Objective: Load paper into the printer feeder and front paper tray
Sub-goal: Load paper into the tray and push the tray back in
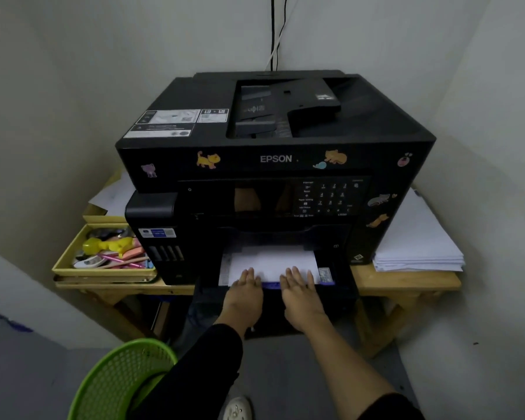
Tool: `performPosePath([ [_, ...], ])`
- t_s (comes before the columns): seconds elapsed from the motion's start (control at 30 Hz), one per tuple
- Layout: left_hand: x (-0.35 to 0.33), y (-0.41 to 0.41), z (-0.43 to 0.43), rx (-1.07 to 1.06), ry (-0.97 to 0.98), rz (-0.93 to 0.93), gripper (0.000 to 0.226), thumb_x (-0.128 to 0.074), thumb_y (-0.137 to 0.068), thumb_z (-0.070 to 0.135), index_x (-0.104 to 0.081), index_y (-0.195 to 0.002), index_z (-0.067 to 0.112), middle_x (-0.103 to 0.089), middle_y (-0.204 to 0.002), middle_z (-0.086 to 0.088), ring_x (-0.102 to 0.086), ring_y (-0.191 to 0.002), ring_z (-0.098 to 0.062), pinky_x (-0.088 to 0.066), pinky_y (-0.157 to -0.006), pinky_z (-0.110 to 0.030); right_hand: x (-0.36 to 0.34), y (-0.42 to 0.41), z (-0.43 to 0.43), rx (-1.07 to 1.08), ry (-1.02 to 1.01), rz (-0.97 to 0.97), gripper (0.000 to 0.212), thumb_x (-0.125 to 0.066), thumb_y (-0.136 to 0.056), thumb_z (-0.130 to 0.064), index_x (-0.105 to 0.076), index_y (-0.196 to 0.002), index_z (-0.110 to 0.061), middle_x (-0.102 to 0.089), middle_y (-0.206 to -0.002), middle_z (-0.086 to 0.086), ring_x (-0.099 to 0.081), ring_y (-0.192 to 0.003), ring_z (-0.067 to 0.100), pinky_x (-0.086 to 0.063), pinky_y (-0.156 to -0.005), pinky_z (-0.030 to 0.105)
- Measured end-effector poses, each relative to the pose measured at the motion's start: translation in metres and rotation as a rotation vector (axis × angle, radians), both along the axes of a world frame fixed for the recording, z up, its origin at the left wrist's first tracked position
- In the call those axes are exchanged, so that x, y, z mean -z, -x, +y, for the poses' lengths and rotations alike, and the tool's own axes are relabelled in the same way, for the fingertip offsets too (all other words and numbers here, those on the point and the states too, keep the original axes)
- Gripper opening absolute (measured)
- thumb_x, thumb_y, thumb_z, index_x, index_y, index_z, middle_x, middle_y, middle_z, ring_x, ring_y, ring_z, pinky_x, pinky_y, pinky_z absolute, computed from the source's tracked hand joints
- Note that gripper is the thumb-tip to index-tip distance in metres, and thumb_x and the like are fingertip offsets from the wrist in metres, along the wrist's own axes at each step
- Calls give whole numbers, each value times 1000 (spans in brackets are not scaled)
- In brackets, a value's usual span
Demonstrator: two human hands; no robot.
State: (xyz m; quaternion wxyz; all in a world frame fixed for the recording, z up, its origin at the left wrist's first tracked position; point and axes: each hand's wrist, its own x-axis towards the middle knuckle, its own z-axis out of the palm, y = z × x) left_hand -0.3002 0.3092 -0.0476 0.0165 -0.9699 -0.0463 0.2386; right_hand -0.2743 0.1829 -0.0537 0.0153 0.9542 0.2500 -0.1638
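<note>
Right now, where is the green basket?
In the head view, the green basket shows at the bottom left, partly behind the person's left sleeve and below the yellow tray of pens.

Printer (275,159) on table (406,281), paper (273,263) in front tray (340,280).

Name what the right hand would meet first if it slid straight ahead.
The right hand, flat on the paper, would likely reach the printer body behind the front tray; depth unclear.

Matt black plastic printer (285,140), white paper (270,262), bare wooden table (406,280).
</note>
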Motion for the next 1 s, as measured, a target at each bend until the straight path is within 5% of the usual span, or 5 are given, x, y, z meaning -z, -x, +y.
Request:
performPosePath([
  [0.27, 5, 8, -12, -952, 347, -278, 118, -69, -80, 35, 22, -144, -6, 28, -152, -26, 20, -144, -38, 4, -120, -42, 12, 17, 8, 792, -431, -79, 103, -65, -79, -18, 7, -151, -6, 25, -152, 32, 25, -140, 44, 8, -116, 55],
  [0.4, -3, 3, -23, -1401, 757, -351, 94, -60, -88, 17, 8, -146, -12, 14, -155, -29, 9, -146, -40, -1, -120, -45, 1, 7, 17, 1381, -936, 103, 106, -61, -80, 0, 20, -148, -5, 28, -153, 26, 13, -145, 41, -2, -119, 54],
  [0.57, -13, -19, -21, -1940, 1286, -426, 103, -67, -83, 27, 9, -151, 6, -7, -159, -13, -22, -143, -34, -24, -118, -41, -10, -8, 19, 1632, -1446, 264, 99, -55, -89, -15, 24, -148, -13, 19, -158, 18, -11, -146, 41, -25, -113, 50],
  [0.77, -8, -22, -24, -2021, 1533, -532, 161, -59, -14, 93, -11, -149, 19, -33, -150, -12, -45, -130, -37, -41, -104, -55, -22, -19, 21, 1800, -1661, 348, 126, -68, -70, -62, 17, -150, -16, 11, -161, 11, -9, -147, 36, -19, -117, 53],
  [1.0, -31, -43, 1, -1575, 1775, -573, 138, -57, -35, 90, -33, -146, 13, -40, -149, -8, -37, -137, -32, -25, -116, -48, -35, -58, 17, 1732, -1917, 531, 135, -72, -56, -71, 16, -149, -28, -3, -161, 5, -14, -146, 37, -24, -112, 61],
])
